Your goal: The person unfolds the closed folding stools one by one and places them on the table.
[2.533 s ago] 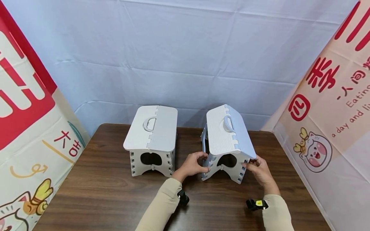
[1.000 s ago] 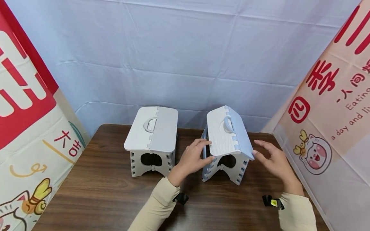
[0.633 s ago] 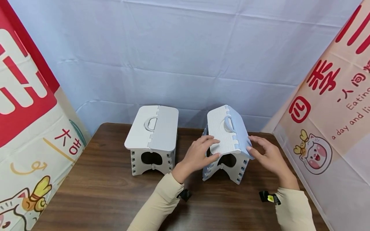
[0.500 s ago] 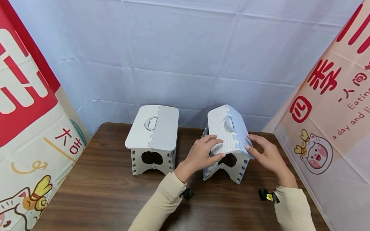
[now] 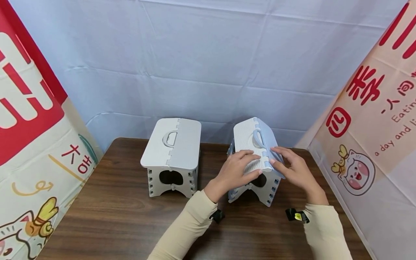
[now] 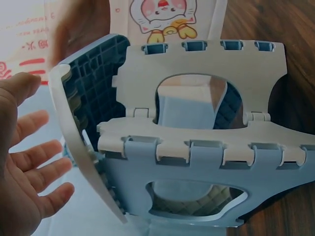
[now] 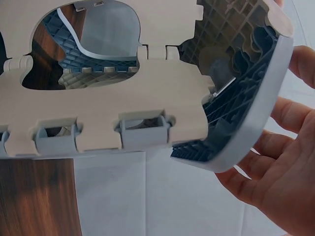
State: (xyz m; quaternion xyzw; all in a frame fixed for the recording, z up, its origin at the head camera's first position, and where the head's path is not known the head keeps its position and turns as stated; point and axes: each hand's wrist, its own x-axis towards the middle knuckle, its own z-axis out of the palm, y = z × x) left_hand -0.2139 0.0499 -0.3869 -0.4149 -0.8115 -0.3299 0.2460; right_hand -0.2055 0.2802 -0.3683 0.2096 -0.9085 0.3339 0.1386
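Observation:
A white and blue folding step stool [image 5: 246, 139] stands on the right of the table, its two-part top peaked like a roof. My left hand [image 5: 235, 172], fingers spread, is over the front of the white half; in the left wrist view its fingers [image 6: 44, 172] look slightly apart from the panel. My right hand [image 5: 294, 170] lies along the sloping blue half, and the right wrist view has its fingers [image 7: 261, 157] against that panel's outer face with straight fingers. A second folding step stool [image 5: 159, 144], white and grey with a nearly flat top, stands to the left.
The brown wooden table [image 5: 130, 224] carries both stools, with a gap between them. A pale cloth [image 5: 201, 61] hangs behind. Printed banners [image 5: 360, 126] flank the table on both sides.
Both hands have left the right stool's lower sides and risen to its top. Over the last half second they have moved inward towards the ridge. The top stays peaked.

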